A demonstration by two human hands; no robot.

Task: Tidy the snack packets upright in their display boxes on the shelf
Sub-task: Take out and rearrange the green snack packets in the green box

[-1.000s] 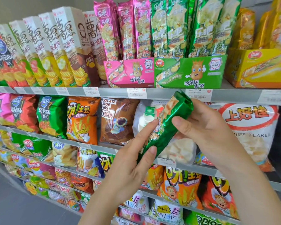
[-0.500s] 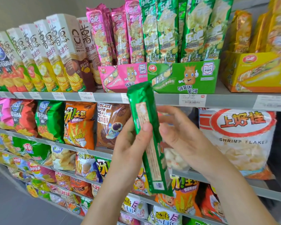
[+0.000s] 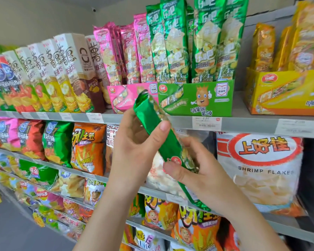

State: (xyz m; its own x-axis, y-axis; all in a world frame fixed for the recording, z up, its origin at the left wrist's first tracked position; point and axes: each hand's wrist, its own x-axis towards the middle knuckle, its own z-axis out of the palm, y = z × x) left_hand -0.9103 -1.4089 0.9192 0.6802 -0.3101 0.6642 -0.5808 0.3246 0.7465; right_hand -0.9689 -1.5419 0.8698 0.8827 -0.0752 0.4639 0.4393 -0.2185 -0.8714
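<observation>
Green packet (image 3: 152, 124) held tilted near green display box (image 3: 223, 104): left hand (image 3: 134, 142) curled round upper part, right hand (image 3: 198, 176) pinching lower part

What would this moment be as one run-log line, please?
left hand, right hand grip green packet | tilted | not yet in green display box

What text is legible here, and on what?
"上好佳" and "SHRIMP FLAKE" (cut off): white bag
"2.50": price tag below the green display box
"乐吧": green packets standing in that box
"薯愿": white cartons
"呀!土豆": orange bag
"COLAT", "AVOR" (cut off): brown bag
Too blurred or small: the other price tags, the small print, the tilted green packet.
</observation>
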